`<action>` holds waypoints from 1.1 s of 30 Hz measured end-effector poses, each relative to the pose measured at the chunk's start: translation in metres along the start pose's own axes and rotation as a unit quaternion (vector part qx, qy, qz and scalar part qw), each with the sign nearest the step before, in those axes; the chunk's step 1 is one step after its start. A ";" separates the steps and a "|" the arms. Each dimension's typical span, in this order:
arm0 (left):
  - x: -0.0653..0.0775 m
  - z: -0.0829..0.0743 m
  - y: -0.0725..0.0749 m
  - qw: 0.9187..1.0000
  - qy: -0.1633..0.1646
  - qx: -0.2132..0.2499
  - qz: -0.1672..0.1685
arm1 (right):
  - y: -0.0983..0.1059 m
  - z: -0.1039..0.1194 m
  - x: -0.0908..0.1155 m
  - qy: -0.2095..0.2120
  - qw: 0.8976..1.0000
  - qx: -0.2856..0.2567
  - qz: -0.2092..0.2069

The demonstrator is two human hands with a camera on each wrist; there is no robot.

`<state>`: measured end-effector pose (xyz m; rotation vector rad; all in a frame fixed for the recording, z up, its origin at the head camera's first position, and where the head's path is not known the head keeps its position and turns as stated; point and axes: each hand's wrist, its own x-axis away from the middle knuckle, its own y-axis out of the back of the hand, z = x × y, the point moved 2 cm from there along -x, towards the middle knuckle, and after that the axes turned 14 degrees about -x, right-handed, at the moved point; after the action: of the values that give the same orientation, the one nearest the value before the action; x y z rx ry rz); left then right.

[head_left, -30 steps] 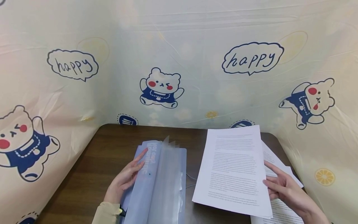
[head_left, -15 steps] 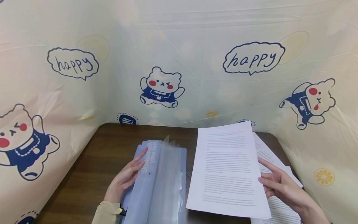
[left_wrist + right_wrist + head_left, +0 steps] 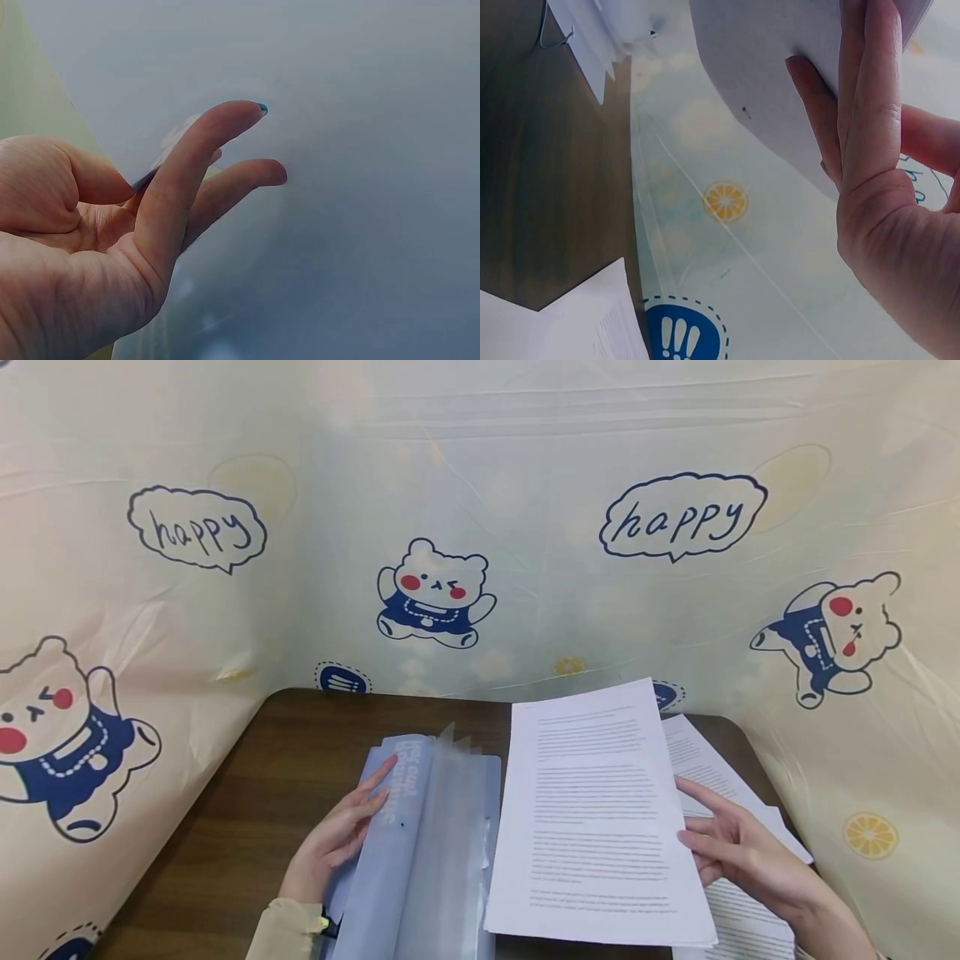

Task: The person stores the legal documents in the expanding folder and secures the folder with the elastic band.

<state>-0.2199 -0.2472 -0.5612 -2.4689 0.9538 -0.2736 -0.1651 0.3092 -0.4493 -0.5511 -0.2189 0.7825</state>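
Note:
My left hand (image 3: 337, 839) grips the cover and some leaves of a light blue display folder (image 3: 401, 852), which stands partly open with clear plastic pockets (image 3: 450, 835) fanned to the right. In the left wrist view, my left hand (image 3: 150, 210) has its thumb at the cover's edge and two fingers stretched along the blue surface (image 3: 360, 217). My right hand (image 3: 738, 847) pinches a small stack of printed paper (image 3: 592, 827) by its right edge, tilted above the table. The stack's lower left edge overlaps the folder's right side in the head view. The right wrist view shows the paper's underside (image 3: 772, 67) beside my right hand (image 3: 877, 150).
More printed sheets (image 3: 757, 910) lie spread at the table's right side, partly under the lifted stack. The dark wooden table (image 3: 240, 827) ends at a printed cloth (image 3: 525, 527) around its back and sides. A thin cord loop (image 3: 555, 37) hangs by the folder.
My right hand has carried the paper stack leftward toward the folder, uncovering more of the loose sheets at right. My left hand and the folder have stayed in place.

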 end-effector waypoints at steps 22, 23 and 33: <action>-0.001 0.001 0.001 1.000 0.006 -0.002 -0.010 | -0.021 0.003 -0.017 -0.031 0.999 0.015 0.004; -0.001 0.001 0.001 1.000 0.007 -0.002 -0.012 | -0.021 0.002 -0.018 -0.031 0.999 0.016 0.005; 0.001 0.002 0.001 0.999 0.016 -0.005 -0.028 | -0.026 -0.010 -0.029 -0.039 0.999 0.031 0.000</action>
<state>-0.2190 -0.2479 -0.5631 -2.5107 0.9031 -0.3283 -0.1655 0.2693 -0.4433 -0.4618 -0.2650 0.8083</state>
